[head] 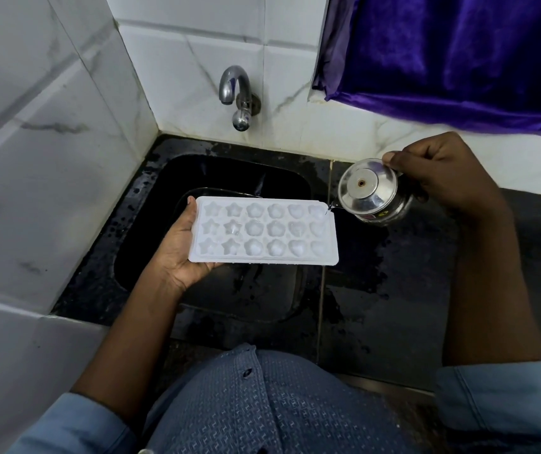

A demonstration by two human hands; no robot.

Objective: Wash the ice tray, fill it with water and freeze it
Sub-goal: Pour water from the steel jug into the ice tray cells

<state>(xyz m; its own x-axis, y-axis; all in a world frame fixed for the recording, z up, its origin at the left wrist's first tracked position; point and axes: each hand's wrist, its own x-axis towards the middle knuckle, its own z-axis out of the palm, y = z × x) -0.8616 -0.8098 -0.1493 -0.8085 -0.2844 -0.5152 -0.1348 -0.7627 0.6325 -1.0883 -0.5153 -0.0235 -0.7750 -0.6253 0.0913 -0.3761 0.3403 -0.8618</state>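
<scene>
The ice tray (262,231) is a flat white plastic rectangle, moulded in three rows of six hollows: stars nearest the left hand's fingers (191,204), then flowers, then hearts at the far end. It is held level above the sink (229,168), a black, rounded-corner basin speckled with drops. The left hand (177,253) cradles the tray's short end from beneath, with the thumb curled over its rim. How much water the hollows hold cannot be told.

At the tray's opposite corner, the right hand (446,181) grips a small, rounded, polished-steel kettle (374,194), fingers (390,157) wrapped around it. It is tipped so that a thin thread of water runs from its spout to the corner heart hollow.

Beneath that hand lies the dark, wet stone surface (393,290). Beyond both hands, a curved chrome tap (238,93) juts from white marble-veined tiles (49,126), beside a shiny purple curtain (459,54).
</scene>
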